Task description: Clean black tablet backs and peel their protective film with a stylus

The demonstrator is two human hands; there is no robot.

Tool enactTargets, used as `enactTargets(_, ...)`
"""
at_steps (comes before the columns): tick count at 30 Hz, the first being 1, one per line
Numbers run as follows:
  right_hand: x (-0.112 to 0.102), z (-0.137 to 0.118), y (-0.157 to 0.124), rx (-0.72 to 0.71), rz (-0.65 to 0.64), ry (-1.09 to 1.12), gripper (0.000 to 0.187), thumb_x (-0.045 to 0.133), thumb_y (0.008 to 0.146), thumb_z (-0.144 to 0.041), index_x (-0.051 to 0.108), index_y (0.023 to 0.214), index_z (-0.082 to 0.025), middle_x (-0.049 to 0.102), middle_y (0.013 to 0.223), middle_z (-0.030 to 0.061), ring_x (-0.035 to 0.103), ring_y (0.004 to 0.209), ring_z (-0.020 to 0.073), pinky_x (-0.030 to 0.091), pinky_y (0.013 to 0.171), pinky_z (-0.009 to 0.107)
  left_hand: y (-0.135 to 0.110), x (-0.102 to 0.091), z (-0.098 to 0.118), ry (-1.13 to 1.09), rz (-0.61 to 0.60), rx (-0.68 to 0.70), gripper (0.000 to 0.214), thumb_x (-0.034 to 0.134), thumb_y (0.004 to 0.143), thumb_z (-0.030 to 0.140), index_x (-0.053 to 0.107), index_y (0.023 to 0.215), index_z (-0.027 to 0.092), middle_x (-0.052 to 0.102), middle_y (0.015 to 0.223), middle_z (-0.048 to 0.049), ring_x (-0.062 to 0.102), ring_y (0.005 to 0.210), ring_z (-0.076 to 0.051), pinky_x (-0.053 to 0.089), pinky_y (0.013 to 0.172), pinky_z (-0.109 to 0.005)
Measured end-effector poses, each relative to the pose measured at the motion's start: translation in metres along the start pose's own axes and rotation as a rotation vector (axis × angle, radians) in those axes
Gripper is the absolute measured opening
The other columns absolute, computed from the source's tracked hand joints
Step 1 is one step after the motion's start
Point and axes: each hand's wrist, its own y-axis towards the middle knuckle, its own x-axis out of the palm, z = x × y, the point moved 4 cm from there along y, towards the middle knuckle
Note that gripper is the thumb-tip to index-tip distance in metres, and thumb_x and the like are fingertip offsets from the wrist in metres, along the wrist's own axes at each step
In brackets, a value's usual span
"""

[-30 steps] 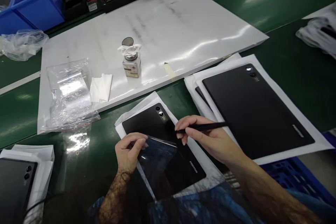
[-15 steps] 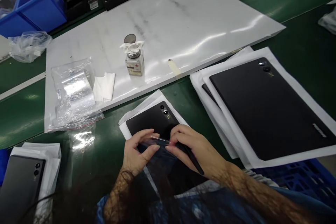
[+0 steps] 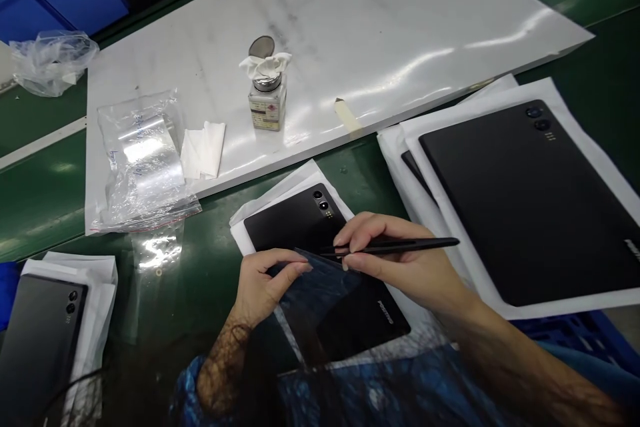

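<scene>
My left hand [image 3: 265, 287] is closed, thumb and fingers pinching the edge of a thin clear film [image 3: 320, 273]. In my right hand [image 3: 400, 257] is a pair of black tweezers [image 3: 425, 244], held almost level, tips pointing left at the film. Whether the tips grip the film I cannot tell. Below both hands a black tablet [image 3: 295, 223] lies back side up, its camera lenses at the upper corner and lettering near the lower right. It rests on a white foam sleeve [image 3: 241, 238]. The hands and film cover part of its middle.
Larger black tablets [image 3: 520, 207] lie on white sleeves at right, another tablet [image 3: 40, 333] at lower left. A glass dispenser bottle [image 3: 267, 107] with its lid up, folded white wipe [image 3: 204, 150] and clear plastic bag [image 3: 145, 160] sit on the white board [image 3: 400, 27]. Blue bins [image 3: 75, 0] stand upper left.
My right hand has turned the tweezers from pointing down along the palm to nearly level, tips toward the film. My left hand keeps its pinch. The view has shifted slightly.
</scene>
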Motion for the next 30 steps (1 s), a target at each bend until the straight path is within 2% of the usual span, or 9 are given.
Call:
enactTargets(5,0.006,0.001,0.006,0.018,0.034,-0.002,0.032,0.108,0.081,-0.051,0.084,0.074,-0.03,0.088,0.082,0.0034,0.082,0.074,0.0191,0.068,0.07,0.029,-0.001,-0.001,0.0,0.028,-0.017,0.01,0.005,0.07,0.072,0.023,0.074,0.072,0.023,0.078,0.07,0.0022,0.072,0.066,-0.015,0.056,0.064,-0.02)
enactTargets(16,0.01,0.004,0.006,-0.009,0.029,0.013,0.021,0.104,0.082,-0.031,0.084,0.075,-0.03,0.089,0.083,0.0024,0.085,0.076,0.0197,0.069,0.067,0.028,0.0,0.001,0.001,0.058,-0.017,0.017,0.005,0.069,0.072,0.024,0.074,0.073,0.023,0.078,0.07,0.0022,0.072,0.066,-0.017,0.056,0.064,-0.022)
enactTargets(21,0.013,-0.001,-0.002,-0.216,0.003,-0.024,0.021,0.094,0.088,-0.014,0.085,0.081,-0.032,0.091,0.084,0.0004,0.087,0.076,0.0181,0.07,0.067,0.025,-0.001,0.0,0.001,0.074,0.003,0.011,0.004,0.069,0.072,0.024,0.074,0.072,0.024,0.077,0.069,0.0029,0.072,0.063,-0.016,0.056,0.061,-0.02)
enactTargets(24,0.019,-0.003,-0.009,-0.372,-0.043,-0.053,0.025,0.091,0.088,-0.008,0.086,0.088,-0.032,0.092,0.088,0.0014,0.088,0.074,0.0189,0.072,0.067,0.026,0.0,0.0,0.001,0.078,0.017,0.019,0.004,0.069,0.071,0.025,0.074,0.071,0.024,0.077,0.068,0.0034,0.071,0.061,-0.016,0.056,0.06,-0.02)
enactTargets(26,0.021,-0.001,-0.008,-0.407,-0.051,-0.045,0.026,0.092,0.087,-0.008,0.087,0.09,-0.033,0.092,0.09,0.002,0.088,0.073,0.0203,0.073,0.065,0.029,0.0,0.0,0.0,0.078,0.024,0.02,0.005,0.069,0.071,0.025,0.074,0.071,0.024,0.077,0.067,0.0034,0.072,0.061,-0.016,0.056,0.06,-0.02)
enactTargets(28,0.015,0.009,0.0,-0.343,0.07,0.037,0.023,0.096,0.086,-0.012,0.085,0.086,-0.033,0.09,0.084,0.0007,0.085,0.07,0.0201,0.071,0.061,0.029,0.0,0.0,-0.002,0.078,0.033,0.016,0.005,0.069,0.071,0.025,0.074,0.07,0.024,0.077,0.065,0.0032,0.072,0.059,-0.016,0.057,0.059,-0.02)
enactTargets(30,0.004,0.027,0.014,-0.175,0.258,0.204,0.026,0.105,0.082,-0.024,0.08,0.077,-0.031,0.085,0.076,-0.0014,0.079,0.063,0.0173,0.067,0.057,0.028,-0.001,0.001,-0.004,0.078,0.039,0.008,0.005,0.069,0.07,0.025,0.074,0.069,0.024,0.077,0.064,0.0029,0.072,0.058,-0.016,0.057,0.057,-0.02)
